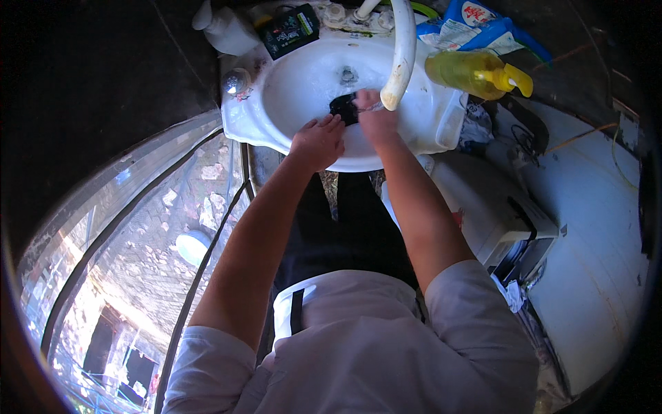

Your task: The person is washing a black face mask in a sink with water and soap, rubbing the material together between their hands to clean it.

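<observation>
A small dark, flat item (344, 107) lies in the basin of a white ceramic washbasin (289, 77), below the drain (348, 75); I cannot tell what it is. My left hand (319, 141) reaches over the front rim and presses its fingers on the item's near left edge. At the item's right side, my right hand (376, 118) is blurred and its fingers are curled. Whether it grips anything is hidden. Just above that hand hangs the mouth of a white curved pipe (403, 57), and a thin stream of water seems to fall from it.
A yellow pump bottle (463, 75) lies on the right rim beside a blue packet (481, 31). A dark green box (289, 32), a white bottle (230, 31) and a round metallic-topped object (237, 82) line the left. A white appliance-like box (496, 207) stands lower right; a mesh screen (155, 248) is at left.
</observation>
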`<state>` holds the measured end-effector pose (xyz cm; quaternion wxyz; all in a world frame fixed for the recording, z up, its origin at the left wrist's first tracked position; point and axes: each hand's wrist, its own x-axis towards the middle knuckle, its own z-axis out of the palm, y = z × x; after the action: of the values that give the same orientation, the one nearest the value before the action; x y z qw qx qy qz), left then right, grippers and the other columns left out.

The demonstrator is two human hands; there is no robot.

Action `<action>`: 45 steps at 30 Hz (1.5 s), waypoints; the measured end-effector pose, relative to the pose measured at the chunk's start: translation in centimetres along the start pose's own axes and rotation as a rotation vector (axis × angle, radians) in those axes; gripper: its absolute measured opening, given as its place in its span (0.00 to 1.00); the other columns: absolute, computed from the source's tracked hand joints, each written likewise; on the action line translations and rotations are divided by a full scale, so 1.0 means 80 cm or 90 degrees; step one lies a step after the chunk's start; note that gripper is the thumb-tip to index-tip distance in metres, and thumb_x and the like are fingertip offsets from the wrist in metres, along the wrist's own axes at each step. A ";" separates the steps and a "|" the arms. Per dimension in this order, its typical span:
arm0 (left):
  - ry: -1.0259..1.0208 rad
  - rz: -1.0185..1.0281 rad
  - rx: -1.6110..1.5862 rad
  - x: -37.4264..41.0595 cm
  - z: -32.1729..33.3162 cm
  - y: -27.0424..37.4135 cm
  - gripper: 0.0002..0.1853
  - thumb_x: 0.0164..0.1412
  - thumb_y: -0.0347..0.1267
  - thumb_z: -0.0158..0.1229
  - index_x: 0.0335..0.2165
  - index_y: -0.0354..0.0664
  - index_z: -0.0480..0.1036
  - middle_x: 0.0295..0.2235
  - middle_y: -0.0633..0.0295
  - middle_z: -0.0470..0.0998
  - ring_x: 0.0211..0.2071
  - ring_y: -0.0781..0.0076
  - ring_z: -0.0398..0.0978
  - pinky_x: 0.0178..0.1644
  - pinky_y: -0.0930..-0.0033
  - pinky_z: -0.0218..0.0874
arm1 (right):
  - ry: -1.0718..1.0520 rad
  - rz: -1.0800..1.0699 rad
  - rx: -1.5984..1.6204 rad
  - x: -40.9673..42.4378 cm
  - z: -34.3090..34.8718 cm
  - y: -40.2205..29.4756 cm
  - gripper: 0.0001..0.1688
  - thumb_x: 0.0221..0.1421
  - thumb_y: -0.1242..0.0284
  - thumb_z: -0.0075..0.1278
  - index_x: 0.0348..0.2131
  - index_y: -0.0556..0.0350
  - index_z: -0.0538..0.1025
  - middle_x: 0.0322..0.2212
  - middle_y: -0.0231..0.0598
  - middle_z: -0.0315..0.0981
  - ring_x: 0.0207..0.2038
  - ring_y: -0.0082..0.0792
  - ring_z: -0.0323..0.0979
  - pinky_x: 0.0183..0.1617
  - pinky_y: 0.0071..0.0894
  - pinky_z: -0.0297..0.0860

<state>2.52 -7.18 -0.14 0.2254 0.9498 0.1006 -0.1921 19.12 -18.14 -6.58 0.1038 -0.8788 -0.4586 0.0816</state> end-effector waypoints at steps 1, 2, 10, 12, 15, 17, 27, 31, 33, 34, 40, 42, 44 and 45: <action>0.005 -0.002 0.004 0.001 -0.002 0.002 0.28 0.65 0.45 0.44 0.59 0.43 0.65 0.64 0.60 0.62 0.66 0.65 0.57 0.68 0.57 0.49 | 0.019 0.070 -0.026 0.005 0.004 0.010 0.11 0.58 0.65 0.53 0.35 0.52 0.70 0.30 0.42 0.73 0.35 0.49 0.74 0.37 0.49 0.70; 0.009 -0.004 0.008 0.003 -0.003 0.004 0.28 0.65 0.44 0.44 0.59 0.43 0.66 0.64 0.60 0.62 0.66 0.65 0.57 0.68 0.57 0.49 | 0.032 0.086 -0.036 0.007 0.012 0.011 0.10 0.59 0.66 0.51 0.35 0.52 0.70 0.30 0.42 0.73 0.35 0.48 0.74 0.36 0.49 0.70; 0.053 0.024 0.007 -0.002 -0.005 0.005 0.28 0.66 0.42 0.46 0.59 0.40 0.66 0.63 0.57 0.64 0.64 0.62 0.60 0.67 0.59 0.52 | -0.151 0.266 -0.080 0.013 -0.005 -0.011 0.15 0.61 0.59 0.44 0.43 0.44 0.73 0.42 0.45 0.76 0.43 0.53 0.75 0.46 0.65 0.65; -0.062 0.024 0.026 0.002 -0.019 0.006 0.28 0.65 0.42 0.46 0.60 0.40 0.65 0.64 0.57 0.63 0.65 0.62 0.59 0.68 0.59 0.50 | -0.177 0.065 -0.023 0.004 0.007 -0.034 0.16 0.61 0.59 0.44 0.44 0.44 0.74 0.42 0.41 0.77 0.45 0.48 0.74 0.46 0.60 0.66; -0.027 0.013 -0.013 -0.003 -0.012 0.003 0.28 0.65 0.42 0.46 0.59 0.40 0.65 0.63 0.57 0.63 0.65 0.62 0.59 0.68 0.60 0.49 | -0.188 0.041 -0.144 -0.005 0.008 -0.012 0.14 0.60 0.60 0.46 0.40 0.48 0.72 0.37 0.38 0.76 0.45 0.48 0.73 0.44 0.54 0.68; 0.040 0.012 -0.028 -0.004 0.002 -0.005 0.27 0.65 0.42 0.46 0.58 0.40 0.66 0.63 0.56 0.64 0.64 0.61 0.60 0.68 0.59 0.49 | -0.098 0.149 -0.123 0.015 -0.002 0.017 0.13 0.60 0.60 0.48 0.35 0.49 0.68 0.31 0.38 0.74 0.38 0.51 0.75 0.41 0.51 0.71; 0.016 0.051 -0.105 -0.010 -0.018 -0.003 0.29 0.63 0.38 0.49 0.60 0.38 0.63 0.64 0.51 0.61 0.64 0.55 0.60 0.67 0.58 0.53 | -0.174 0.416 0.480 0.006 -0.009 -0.072 0.25 0.50 0.59 0.61 0.40 0.57 0.72 0.36 0.46 0.73 0.39 0.45 0.71 0.45 0.44 0.68; 0.140 0.075 -0.307 -0.017 -0.034 0.012 0.28 0.60 0.30 0.51 0.59 0.38 0.63 0.64 0.50 0.61 0.63 0.53 0.62 0.66 0.61 0.54 | -0.186 0.712 1.070 0.020 -0.042 -0.060 0.25 0.50 0.58 0.64 0.41 0.52 0.73 0.33 0.31 0.72 0.33 0.29 0.68 0.39 0.35 0.66; 0.208 0.069 -0.345 -0.017 -0.036 0.020 0.26 0.58 0.27 0.51 0.56 0.39 0.66 0.60 0.50 0.66 0.61 0.53 0.64 0.65 0.60 0.57 | -0.212 0.706 1.164 0.020 -0.049 -0.057 0.26 0.51 0.58 0.65 0.43 0.52 0.72 0.32 0.32 0.72 0.33 0.30 0.69 0.38 0.34 0.66; 0.243 0.066 -0.364 -0.016 -0.037 0.024 0.25 0.57 0.25 0.51 0.55 0.40 0.68 0.59 0.50 0.68 0.60 0.52 0.65 0.64 0.59 0.58 | -0.248 0.733 1.172 0.021 -0.046 -0.052 0.25 0.53 0.59 0.64 0.44 0.50 0.72 0.33 0.34 0.72 0.30 0.30 0.69 0.34 0.31 0.67; 0.311 -0.165 -0.489 -0.025 -0.063 0.039 0.16 0.58 0.21 0.48 0.42 0.41 0.78 0.39 0.53 0.81 0.44 0.54 0.76 0.51 0.58 0.66 | -0.145 0.759 1.369 0.022 -0.020 -0.048 0.19 0.56 0.52 0.60 0.31 0.42 0.72 0.26 0.34 0.69 0.20 0.27 0.63 0.20 0.23 0.59; 0.339 -0.244 -0.532 -0.026 -0.060 0.045 0.12 0.60 0.23 0.49 0.37 0.39 0.79 0.35 0.52 0.81 0.37 0.57 0.78 0.46 0.62 0.67 | -0.177 0.719 1.365 0.019 -0.023 -0.041 0.21 0.56 0.50 0.59 0.29 0.41 0.69 0.22 0.30 0.66 0.18 0.25 0.60 0.19 0.22 0.56; 0.285 -0.306 -0.575 -0.025 -0.051 0.045 0.11 0.60 0.24 0.50 0.37 0.38 0.79 0.34 0.54 0.81 0.35 0.61 0.78 0.44 0.63 0.68 | -0.178 0.721 1.335 0.020 -0.031 -0.044 0.22 0.57 0.49 0.59 0.27 0.41 0.67 0.19 0.28 0.63 0.16 0.24 0.56 0.18 0.21 0.54; 0.258 -0.335 -0.598 -0.023 -0.051 0.047 0.11 0.60 0.24 0.51 0.36 0.38 0.79 0.34 0.54 0.81 0.34 0.63 0.78 0.43 0.63 0.68 | -0.161 0.743 1.304 0.021 -0.038 -0.048 0.22 0.57 0.50 0.59 0.27 0.40 0.67 0.19 0.27 0.61 0.15 0.23 0.54 0.18 0.21 0.52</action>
<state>3.21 -8.78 5.42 0.5441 0.7087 0.4491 0.0091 17.79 -14.96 -2.78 0.6600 -0.4482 0.2835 0.5322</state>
